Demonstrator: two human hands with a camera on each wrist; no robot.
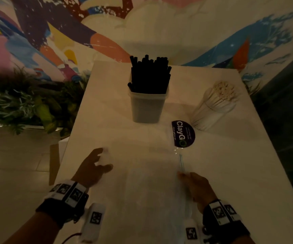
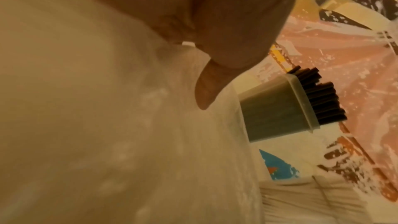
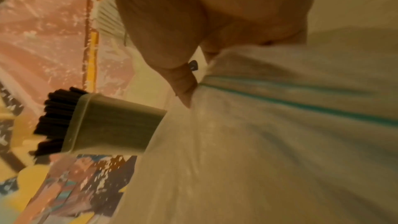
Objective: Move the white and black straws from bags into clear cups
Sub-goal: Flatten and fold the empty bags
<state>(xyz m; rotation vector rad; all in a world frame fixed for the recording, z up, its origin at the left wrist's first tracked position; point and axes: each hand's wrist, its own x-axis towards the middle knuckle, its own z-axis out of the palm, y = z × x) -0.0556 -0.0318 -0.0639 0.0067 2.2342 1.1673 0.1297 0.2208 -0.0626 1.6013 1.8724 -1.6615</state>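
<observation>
Black straws [image 1: 149,73] stand packed in a square clear cup [image 1: 146,110] at the table's far middle. To its right, white straws [image 1: 219,92] fill a round clear cup [image 1: 212,110]. A flat clear plastic bag [image 1: 147,176] with a blue zip strip [image 1: 181,161] lies near me; no straws show inside it. My left hand [image 1: 105,159] grips the bag's crumpled left edge. At the zip edge my right hand [image 1: 183,175] pinches the bag. In the right wrist view its thumb [image 3: 183,84] lies by the zip strip [image 3: 301,105]. The left wrist view has my thumb [image 2: 206,91] on the bag [image 2: 107,125].
A dark round "ClayGo" sticker [image 1: 182,133] sits on the white table [image 1: 239,173] between the cups and the bag. Green plants [image 1: 19,103] stand left of the table, a painted wall [image 1: 177,32] behind it. Tiled floor lies at the lower left.
</observation>
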